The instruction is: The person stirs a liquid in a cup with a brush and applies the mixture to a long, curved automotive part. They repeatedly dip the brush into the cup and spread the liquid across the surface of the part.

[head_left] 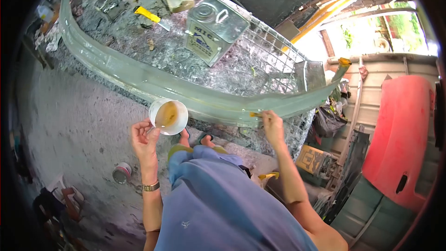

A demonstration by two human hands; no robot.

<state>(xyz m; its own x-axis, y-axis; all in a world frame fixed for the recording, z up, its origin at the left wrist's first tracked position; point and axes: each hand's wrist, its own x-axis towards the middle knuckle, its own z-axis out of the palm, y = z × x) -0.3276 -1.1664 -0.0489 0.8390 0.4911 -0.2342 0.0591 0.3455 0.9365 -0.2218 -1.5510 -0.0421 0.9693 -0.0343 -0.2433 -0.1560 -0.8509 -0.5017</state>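
A white cup (182, 117) with amber liquid (168, 113) in it is tilted toward me. My left hand (145, 137) pinches its lower left side, and a watch sits on that wrist. Fingers closed, my right hand (272, 128) grips a small brush (255, 115), most of whose handle is hidden. The brush's amber tip is at the surface of a long, curved, glossy pale-green strip (195, 98), which looks like a fiberglass moulding. This strip runs along the near edge of the worktable (134, 32), and its right end (344, 62) rises with an orange-brown tip.
On the table are a square metal can (216, 30), a yellow utility knife (147, 14) and a wire grid (274, 49). A small tin (122, 173) stands on the floor at left. A red panel (399, 139) leans at right, near a yellow container (315, 160).
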